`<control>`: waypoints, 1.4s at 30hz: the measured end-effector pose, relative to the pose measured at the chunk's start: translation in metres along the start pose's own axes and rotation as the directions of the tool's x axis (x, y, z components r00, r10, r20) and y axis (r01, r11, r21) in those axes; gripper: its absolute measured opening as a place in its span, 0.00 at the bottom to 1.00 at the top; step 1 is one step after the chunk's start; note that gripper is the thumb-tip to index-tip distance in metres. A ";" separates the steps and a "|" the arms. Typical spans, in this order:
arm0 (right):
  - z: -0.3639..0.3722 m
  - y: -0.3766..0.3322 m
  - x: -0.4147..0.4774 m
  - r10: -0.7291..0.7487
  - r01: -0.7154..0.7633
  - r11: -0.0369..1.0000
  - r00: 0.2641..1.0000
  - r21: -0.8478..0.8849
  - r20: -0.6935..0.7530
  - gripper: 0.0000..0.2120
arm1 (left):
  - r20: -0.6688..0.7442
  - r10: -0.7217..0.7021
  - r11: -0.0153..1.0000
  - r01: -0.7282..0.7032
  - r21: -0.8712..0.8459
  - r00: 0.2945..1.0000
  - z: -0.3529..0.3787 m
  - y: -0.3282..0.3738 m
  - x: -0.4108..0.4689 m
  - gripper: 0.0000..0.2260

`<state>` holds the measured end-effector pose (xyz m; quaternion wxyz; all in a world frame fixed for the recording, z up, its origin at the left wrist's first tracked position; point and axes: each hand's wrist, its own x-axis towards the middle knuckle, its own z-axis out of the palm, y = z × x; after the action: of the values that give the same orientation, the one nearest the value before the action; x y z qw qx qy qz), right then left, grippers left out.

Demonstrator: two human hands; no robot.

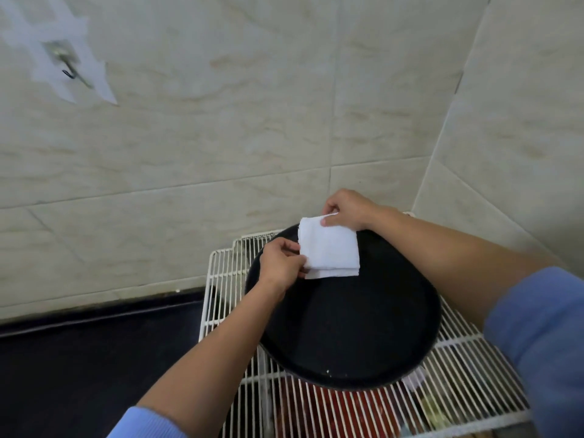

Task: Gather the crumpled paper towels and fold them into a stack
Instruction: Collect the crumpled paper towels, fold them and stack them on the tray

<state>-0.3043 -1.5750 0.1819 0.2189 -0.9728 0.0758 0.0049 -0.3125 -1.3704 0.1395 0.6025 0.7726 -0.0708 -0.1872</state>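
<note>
Left hand (279,266): thumb and fingers pinch the towel (330,251) at its near-left edge. Right hand (346,210): pinches the far edge, thumb on top, wrist bent down from the right. Both forearms reach forward, blue sleeves pushed up.

Towel: white, folded flat into a rough square, held between the two hands over the far part of the tray (347,327). Hands sit at opposite corners, so the diagonal runs near-left to far-right. Layers not flush; a lower ply sticks out along the near edge.

Judgement: next fold or squaring-up turns on that near edge; left hand is nearer to it.

Tray: black, round, on a white wire rack (467,374) in a tiled corner.
</note>
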 end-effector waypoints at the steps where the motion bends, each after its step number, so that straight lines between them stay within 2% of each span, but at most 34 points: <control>1: 0.004 0.002 0.004 0.004 -0.004 1.000 1.000 -0.002 0.006 0.07 | -0.009 -0.005 1.000 0.005 0.013 1.000 0.001 -0.001 0.004 0.10; 5: 0.017 0.011 0.011 0.034 -0.032 0.994 0.999 -0.100 0.022 0.09 | -0.025 -0.018 0.997 0.020 0.071 1.000 0.007 -0.006 0.011 0.09; 7: 0.027 0.012 0.006 0.027 -0.038 0.974 0.998 -0.224 -0.052 0.12 | -0.041 -0.003 0.995 0.007 0.097 0.999 0.009 -0.008 0.012 0.09; 9: 0.041 0.010 -0.005 -0.093 0.005 0.938 0.967 -0.346 -0.238 0.14 | -0.053 0.015 0.994 -0.009 0.112 0.998 0.009 -0.011 0.012 0.07; 11: 0.058 0.004 -0.022 -0.254 0.134 0.930 0.908 -0.343 -0.333 0.18 | -0.061 0.029 0.993 -0.022 0.112 0.998 0.007 -0.014 0.011 0.06; 12: 0.067 0.001 -0.030 -0.298 0.200 0.927 0.906 -0.316 -0.299 0.22 | -0.065 0.036 0.994 -0.029 0.108 0.997 0.005 -0.017 0.009 0.06; 14: 0.081 -0.002 -0.039 -0.287 0.245 0.924 0.952 -0.295 -0.109 0.31 | -0.080 0.049 0.995 -0.041 0.096 0.996 0.000 -0.022 0.006 0.05; 15: 0.086 -0.002 -0.040 -0.250 0.231 0.925 0.968 -0.302 -0.027 0.33 | -0.096 0.052 0.995 -0.044 0.087 0.994 -0.004 -0.025 0.003 0.04; 17: 0.088 -0.003 -0.036 -0.209 0.214 0.924 0.977 -0.316 0.048 0.31 | -0.146 0.058 0.995 -0.046 0.084 0.988 -0.016 -0.032 -0.001 0.04; 25: 0.077 -0.012 -0.038 -0.178 0.210 0.911 0.977 -0.354 0.121 0.29 | -0.258 0.119 0.986 -0.084 0.141 0.959 -0.062 -0.040 -0.048 0.05; 29: 0.062 -0.042 -0.040 -0.255 0.247 0.889 0.967 -0.387 0.032 0.32 | -0.312 0.178 0.964 -0.102 0.246 0.933 -0.101 -0.042 -0.082 0.03; 32: 0.073 -0.107 -0.046 -0.467 0.422 0.827 0.884 -0.373 -0.035 0.32 | -0.336 0.199 0.881 -0.018 0.472 0.921 -0.149 -0.063 -0.112 0.04; 36: 0.122 -0.205 -0.076 -0.644 0.606 0.743 0.763 -0.285 -0.058 0.17 | -0.338 0.077 0.599 0.228 0.768 0.938 -0.230 -0.105 -0.171 0.09; 38: 0.147 -0.247 -0.095 -0.691 0.661 0.705 0.722 -0.256 -0.038 0.15 | -0.382 0.029 0.468 0.325 0.822 0.924 -0.273 -0.123 -0.206 0.09; 42: 0.195 -0.332 -0.127 -0.761 0.743 0.616 0.647 -0.264 0.045 0.16 | -0.506 0.030 0.394 0.455 0.799 0.862 -0.360 -0.150 -0.279 0.07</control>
<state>-0.3753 -1.1767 0.1524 0.0693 -0.9340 -0.3320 -0.1122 -0.4521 -0.9117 0.1258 0.0624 0.9945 0.0821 -0.0169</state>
